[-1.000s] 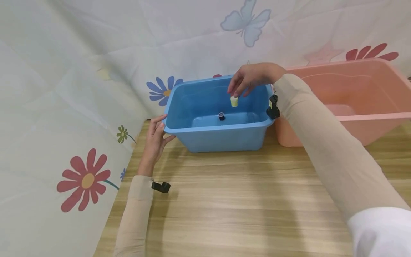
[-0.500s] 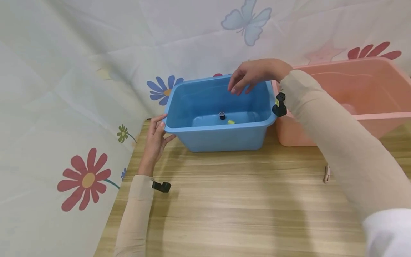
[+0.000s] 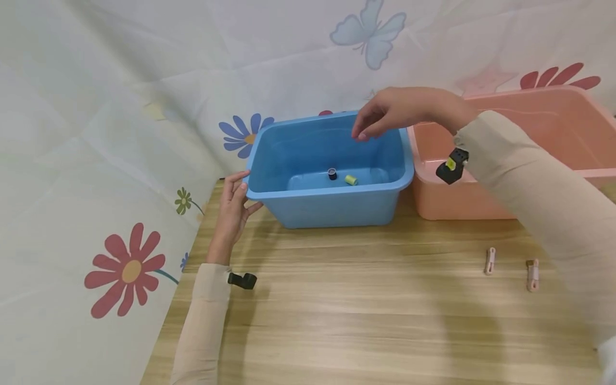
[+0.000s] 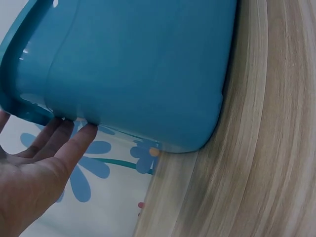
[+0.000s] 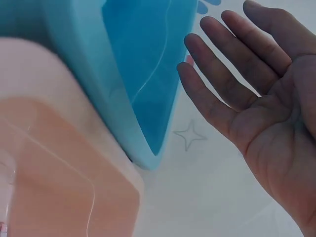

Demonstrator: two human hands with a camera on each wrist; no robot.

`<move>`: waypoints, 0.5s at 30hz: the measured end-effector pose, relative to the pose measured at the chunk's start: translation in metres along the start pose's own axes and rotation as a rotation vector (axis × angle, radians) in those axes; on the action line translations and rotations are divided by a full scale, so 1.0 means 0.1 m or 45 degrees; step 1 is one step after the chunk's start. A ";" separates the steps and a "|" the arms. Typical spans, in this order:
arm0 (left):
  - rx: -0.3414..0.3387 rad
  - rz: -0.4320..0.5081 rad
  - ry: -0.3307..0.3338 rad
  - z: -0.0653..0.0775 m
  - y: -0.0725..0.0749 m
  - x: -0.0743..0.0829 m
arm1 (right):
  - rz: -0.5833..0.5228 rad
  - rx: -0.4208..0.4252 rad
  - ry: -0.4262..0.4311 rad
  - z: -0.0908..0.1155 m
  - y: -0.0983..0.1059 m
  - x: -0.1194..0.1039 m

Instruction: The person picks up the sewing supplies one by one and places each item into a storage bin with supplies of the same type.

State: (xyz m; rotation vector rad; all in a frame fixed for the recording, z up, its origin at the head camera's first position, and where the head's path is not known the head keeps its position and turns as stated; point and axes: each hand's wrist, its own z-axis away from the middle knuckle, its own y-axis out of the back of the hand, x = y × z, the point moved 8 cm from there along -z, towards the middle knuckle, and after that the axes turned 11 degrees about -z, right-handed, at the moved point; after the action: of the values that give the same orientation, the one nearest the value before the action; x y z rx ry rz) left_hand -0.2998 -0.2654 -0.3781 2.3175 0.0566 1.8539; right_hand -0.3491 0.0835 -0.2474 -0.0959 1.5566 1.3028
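At the left end of the blue tub (image 3: 337, 206), my left hand (image 3: 233, 206) holds the rim. In the left wrist view the left hand's fingers (image 4: 74, 145) press the outer wall below the lip. My right hand (image 3: 394, 115) hovers over the tub's back right corner and holds nothing; in the right wrist view its fingers (image 5: 212, 94) are spread and relaxed. On the tub's floor lies a yellow-green thread spool (image 3: 351, 180) on its side. Just left of it stands a small dark spool (image 3: 332, 174) with a pale ring on top.
A larger pink tub (image 3: 462, 200) stands against the blue tub's right side. Two slim pink pieces, one (image 3: 490, 261) left of the other (image 3: 532, 275), lie on the wooden table (image 3: 337, 299) in front of it. A patterned cloth (image 3: 289, 59) hangs behind and at the left.
My right hand has let go of the yellow-green spool, which dropped into the blue tub, and has drawn back to the right. The right forearm has uncovered the pink pieces. My left hand stays put.
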 end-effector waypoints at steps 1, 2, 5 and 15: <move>0.000 -0.001 0.004 0.00 0.00 0.00 | 0.015 0.011 0.008 0.04 0.00 -0.01; 0.000 0.003 0.009 0.01 0.00 0.00 | 0.029 0.023 0.015 0.09 -0.01 -0.01; -0.008 0.012 0.026 0.01 -0.02 -0.01 | 0.091 0.048 0.024 0.23 -0.03 0.00; -0.046 -0.034 0.017 0.00 0.00 0.05 | 0.103 0.231 0.087 0.85 -0.11 -0.06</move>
State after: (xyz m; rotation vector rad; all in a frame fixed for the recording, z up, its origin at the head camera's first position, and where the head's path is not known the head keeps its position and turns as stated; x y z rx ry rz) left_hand -0.2990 -0.2650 -0.3727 2.2697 0.0556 1.8422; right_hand -0.2853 0.1398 -0.2375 0.0378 1.7455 1.2254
